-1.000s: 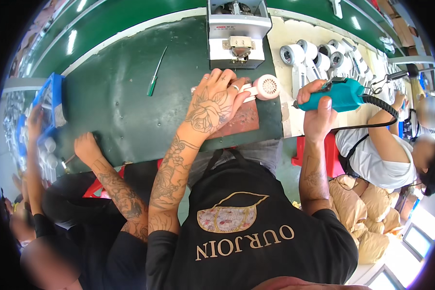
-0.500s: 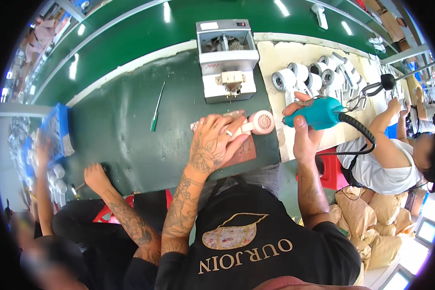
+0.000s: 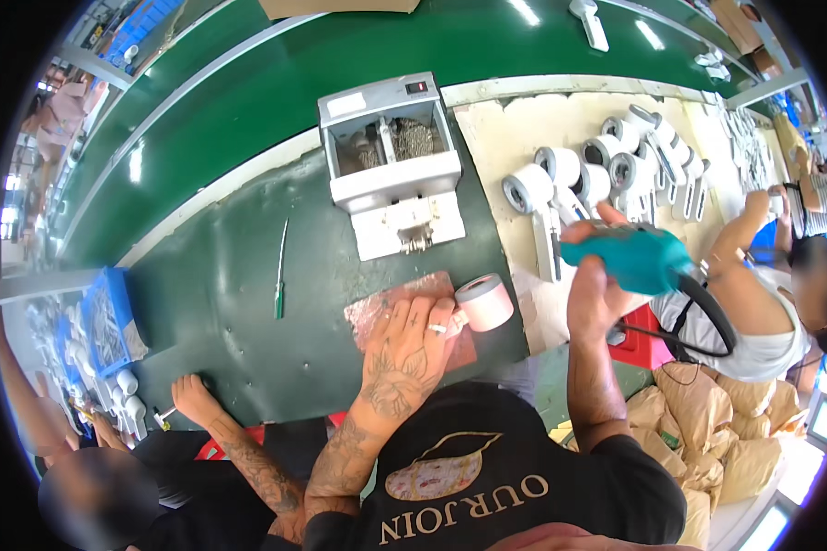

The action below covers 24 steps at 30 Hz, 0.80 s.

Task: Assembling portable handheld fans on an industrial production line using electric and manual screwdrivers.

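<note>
A small pink handheld appliance with a round head (image 3: pixel 485 303) lies at the bench's near edge, over a worn reddish pad (image 3: pixel 404 303). My left hand (image 3: pixel 404 354) wraps its handle from above, and the fingers hide most of that handle. To the right, my right hand (image 3: pixel 602 275) grips a teal electric screwdriver (image 3: pixel 643 260), raised beside the appliance and apart from it. A thick black cable (image 3: pixel 715 321) curves down from the tool's back end. Its tip end is blurred, so I cannot make out a bit.
Beyond the pad stands a grey screw feeder (image 3: pixel 395 174) with screws in its hopper. A green-handled screwdriver (image 3: pixel 280 294) lies on the green mat. Several white appliances (image 3: pixel 560 170) cover the pale board at right. A co-worker's fist (image 3: pixel 193 397) rests at the left bench edge.
My view has shifted, so the bench sits lower. In my left hand the pink appliance has turned: its grille faced up before, now its side shows. The teal screwdriver remains in my right hand.
</note>
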### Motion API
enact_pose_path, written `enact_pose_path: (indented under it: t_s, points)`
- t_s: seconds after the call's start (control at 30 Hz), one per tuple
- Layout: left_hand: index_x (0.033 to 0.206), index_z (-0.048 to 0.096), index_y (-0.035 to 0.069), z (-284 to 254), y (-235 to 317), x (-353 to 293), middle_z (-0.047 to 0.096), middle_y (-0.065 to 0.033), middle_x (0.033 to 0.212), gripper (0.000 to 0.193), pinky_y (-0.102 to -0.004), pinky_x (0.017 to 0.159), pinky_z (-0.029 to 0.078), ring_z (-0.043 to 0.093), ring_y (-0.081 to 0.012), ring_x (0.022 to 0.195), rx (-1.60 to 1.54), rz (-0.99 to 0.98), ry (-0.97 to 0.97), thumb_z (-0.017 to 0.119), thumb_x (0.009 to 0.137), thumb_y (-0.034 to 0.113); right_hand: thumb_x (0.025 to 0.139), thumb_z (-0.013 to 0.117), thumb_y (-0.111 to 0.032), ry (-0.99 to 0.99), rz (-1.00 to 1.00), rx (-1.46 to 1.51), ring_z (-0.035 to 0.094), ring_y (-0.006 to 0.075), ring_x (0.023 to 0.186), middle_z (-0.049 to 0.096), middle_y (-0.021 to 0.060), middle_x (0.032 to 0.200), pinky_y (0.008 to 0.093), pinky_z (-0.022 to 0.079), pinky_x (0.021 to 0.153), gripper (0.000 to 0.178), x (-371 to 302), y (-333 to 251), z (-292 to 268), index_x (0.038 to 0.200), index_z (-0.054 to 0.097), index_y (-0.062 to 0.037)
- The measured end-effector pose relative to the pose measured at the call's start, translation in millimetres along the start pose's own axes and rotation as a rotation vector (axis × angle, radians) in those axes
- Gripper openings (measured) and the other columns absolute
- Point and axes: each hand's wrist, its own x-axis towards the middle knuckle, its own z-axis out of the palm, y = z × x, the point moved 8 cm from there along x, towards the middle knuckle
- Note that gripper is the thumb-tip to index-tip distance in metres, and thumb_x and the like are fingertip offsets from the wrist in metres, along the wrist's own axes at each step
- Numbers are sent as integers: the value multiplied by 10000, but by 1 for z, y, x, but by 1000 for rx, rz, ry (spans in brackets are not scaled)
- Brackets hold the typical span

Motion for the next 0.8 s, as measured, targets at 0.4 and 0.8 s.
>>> enact_pose_path:
  t_s: [0.4, 0.8]
  points:
    - [1219, 596, -73, -43, -110, -46, 674, -225, 1092, 431, -480, 878, 543, 669, -356, 1021, -951, -582, 699, 475, 1067, 312, 1033, 499, -597, 149, -256, 287, 497, 177, 850, 525, 55, 943, 356, 385, 840, 731, 23, -21, -14, 1451, 424, -2]
    - [1580, 272, 11, 23, -142, -55, 486, -222, 1508, 940, -697, 1148, 354, 480, -492, 1391, -1688, -739, 635, 819, 887, 333, 891, 758, -526, -631, 141, 313, 521, 514, 1284, 544, 327, 1315, 623, 411, 1066, 598, 17, 22, 71, 1190, 515, -68]
